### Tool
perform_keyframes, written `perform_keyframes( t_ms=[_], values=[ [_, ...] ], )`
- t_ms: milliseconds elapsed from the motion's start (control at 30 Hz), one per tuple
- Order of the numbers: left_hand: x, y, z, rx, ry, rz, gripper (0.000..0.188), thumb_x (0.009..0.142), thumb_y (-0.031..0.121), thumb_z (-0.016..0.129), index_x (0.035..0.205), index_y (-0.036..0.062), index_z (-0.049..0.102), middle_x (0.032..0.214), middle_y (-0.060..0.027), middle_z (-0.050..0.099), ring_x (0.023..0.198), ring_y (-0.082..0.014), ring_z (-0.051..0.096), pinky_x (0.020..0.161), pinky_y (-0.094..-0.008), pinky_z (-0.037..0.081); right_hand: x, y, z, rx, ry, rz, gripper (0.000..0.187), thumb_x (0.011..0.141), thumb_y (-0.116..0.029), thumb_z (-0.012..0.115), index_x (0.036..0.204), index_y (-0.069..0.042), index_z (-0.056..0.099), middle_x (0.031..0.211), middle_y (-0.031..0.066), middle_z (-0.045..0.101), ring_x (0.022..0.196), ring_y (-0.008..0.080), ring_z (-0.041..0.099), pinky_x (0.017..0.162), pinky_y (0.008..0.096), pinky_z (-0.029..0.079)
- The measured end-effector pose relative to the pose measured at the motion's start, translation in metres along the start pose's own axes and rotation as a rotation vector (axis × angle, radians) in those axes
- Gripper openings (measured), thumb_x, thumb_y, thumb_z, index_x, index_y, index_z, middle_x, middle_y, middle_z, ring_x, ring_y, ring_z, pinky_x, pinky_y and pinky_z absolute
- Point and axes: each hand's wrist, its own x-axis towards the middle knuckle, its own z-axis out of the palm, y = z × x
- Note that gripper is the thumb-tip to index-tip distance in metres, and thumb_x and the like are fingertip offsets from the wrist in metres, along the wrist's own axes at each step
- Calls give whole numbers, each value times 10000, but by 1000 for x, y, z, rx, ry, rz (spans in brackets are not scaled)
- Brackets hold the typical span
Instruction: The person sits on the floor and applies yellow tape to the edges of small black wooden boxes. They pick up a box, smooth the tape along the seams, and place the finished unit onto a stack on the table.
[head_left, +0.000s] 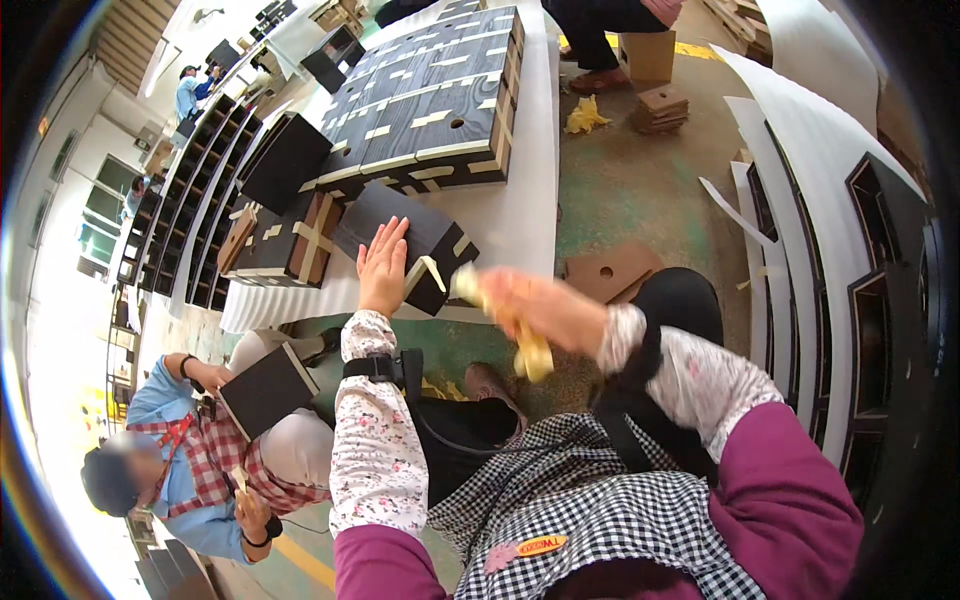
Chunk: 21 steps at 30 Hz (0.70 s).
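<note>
A black wooden box (pixel 392 210) lies in front of me on white foam sheeting. My left hand (pixel 382 262) rests on its top, fingers stretched out. From the box's near right corner, a loose strip of masking tape (pixel 433 270) stands up, and shorter tape pieces cling to its edge. To the right of the box, apart from it, my right hand (pixel 540 305) is smeared by motion. Its fingers are closed round a crumpled wad of pale yellow masking tape (pixel 535 358), which sticks out above and below the fist.
Taped black boxes (pixel 420 95) stand close together beyond. At lower left a co-worker (pixel 190 440) holds a black panel (pixel 268 392). Brown boards (pixel 608 272) and crumpled tape (pixel 585 115) lie on the floor. Black open-fronted units (pixel 870 300) line the right side.
</note>
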Motion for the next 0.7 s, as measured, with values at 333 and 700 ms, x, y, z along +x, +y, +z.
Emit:
perform_keyframes(
  t_ms=[333, 700],
  values=[
    [-2, 26, 15, 56, 105, -126, 403, 959, 285, 327, 1329, 197, 458, 1417, -1, 389, 1335, -180, 302, 1099, -458, 92, 92, 10, -9, -59, 226, 229, 493, 858, -525, 556, 957, -43, 546, 832, 28, 548, 700, 109, 544, 611, 223, 467],
    [4, 6, 12, 113, -48, -80, 442, 967, 328, 333, 1387, 196, 367, 1456, -7, 321, 1362, -181, 243, 1097, -464, 85, 55, 30, 20, -234, 74, 51, 320, 916, -303, 524, 777, -18, 567, 591, 7, 498, 488, 92, 438, 470, 253, 357]
  ],
)
